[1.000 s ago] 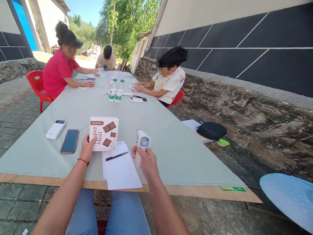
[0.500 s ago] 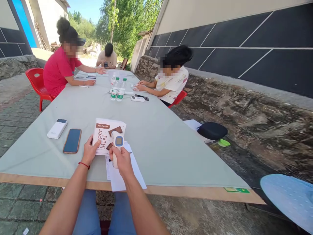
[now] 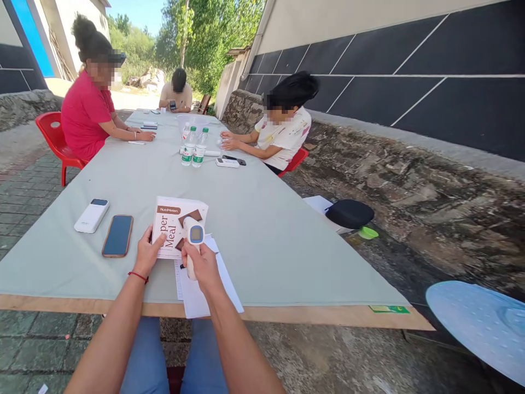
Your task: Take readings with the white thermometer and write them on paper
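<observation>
My left hand (image 3: 148, 253) grips the left side of a white and brown food box (image 3: 168, 216) marked "NutriMotion", its thumb on the front face. In my right hand (image 3: 204, 266) is a white infrared thermometer (image 3: 189, 232) with a small blue-rimmed screen, held by its handle. The thermometer's head is in front of the box's right part and hides some of the print; whether they touch I cannot tell. Beneath my right hand lie white paper sheets (image 3: 217, 293), and part of a dark pen shows beside the handle.
Left of the box are a phone (image 3: 117, 235) and a white power bank (image 3: 92, 215). Several water bottles (image 3: 199, 148) stand mid-table, near another phone (image 3: 234, 160). Three people sit around the far part. A black case (image 3: 349, 213) lies right of the table, a blue hat (image 3: 479, 323) lower right.
The person in red has drawn an outstretched arm back to the table edge. The whole view has shifted slightly. My hands keep the box and thermometer in nearly the same pose.
</observation>
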Demonstrator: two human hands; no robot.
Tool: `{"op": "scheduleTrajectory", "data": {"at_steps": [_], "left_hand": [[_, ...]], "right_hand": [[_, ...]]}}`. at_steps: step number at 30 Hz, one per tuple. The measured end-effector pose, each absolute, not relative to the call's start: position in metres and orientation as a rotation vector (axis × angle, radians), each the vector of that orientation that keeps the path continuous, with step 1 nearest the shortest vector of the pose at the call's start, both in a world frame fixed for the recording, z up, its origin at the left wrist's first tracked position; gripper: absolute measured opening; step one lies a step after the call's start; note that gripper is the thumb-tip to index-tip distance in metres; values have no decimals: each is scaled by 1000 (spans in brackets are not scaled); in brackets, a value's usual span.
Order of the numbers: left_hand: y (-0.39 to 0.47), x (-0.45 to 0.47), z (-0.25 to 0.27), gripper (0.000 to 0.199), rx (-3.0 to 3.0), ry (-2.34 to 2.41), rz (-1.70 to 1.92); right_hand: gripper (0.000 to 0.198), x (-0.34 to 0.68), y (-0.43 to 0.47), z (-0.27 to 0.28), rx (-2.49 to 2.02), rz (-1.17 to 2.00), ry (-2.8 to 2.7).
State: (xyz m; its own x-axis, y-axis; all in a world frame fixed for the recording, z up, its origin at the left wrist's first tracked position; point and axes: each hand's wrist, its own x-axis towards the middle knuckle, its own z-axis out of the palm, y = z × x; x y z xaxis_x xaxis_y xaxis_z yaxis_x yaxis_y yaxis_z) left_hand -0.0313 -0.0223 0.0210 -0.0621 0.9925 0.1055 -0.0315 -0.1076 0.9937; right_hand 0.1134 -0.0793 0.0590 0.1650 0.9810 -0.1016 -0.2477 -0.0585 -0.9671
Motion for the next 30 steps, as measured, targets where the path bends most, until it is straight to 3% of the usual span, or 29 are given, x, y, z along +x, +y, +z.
{"op": "scheduleTrajectory", "data": {"at_steps": [14, 30], "left_hand": [[-20, -31, 18, 65, 1212, 1202, 1385], [-16, -32, 21, 62, 1272, 1206, 1383]], "right_hand": [[19, 115, -108, 68, -1175, 1190, -938], [30, 112, -177, 117, -960, 1338, -1002]]}}
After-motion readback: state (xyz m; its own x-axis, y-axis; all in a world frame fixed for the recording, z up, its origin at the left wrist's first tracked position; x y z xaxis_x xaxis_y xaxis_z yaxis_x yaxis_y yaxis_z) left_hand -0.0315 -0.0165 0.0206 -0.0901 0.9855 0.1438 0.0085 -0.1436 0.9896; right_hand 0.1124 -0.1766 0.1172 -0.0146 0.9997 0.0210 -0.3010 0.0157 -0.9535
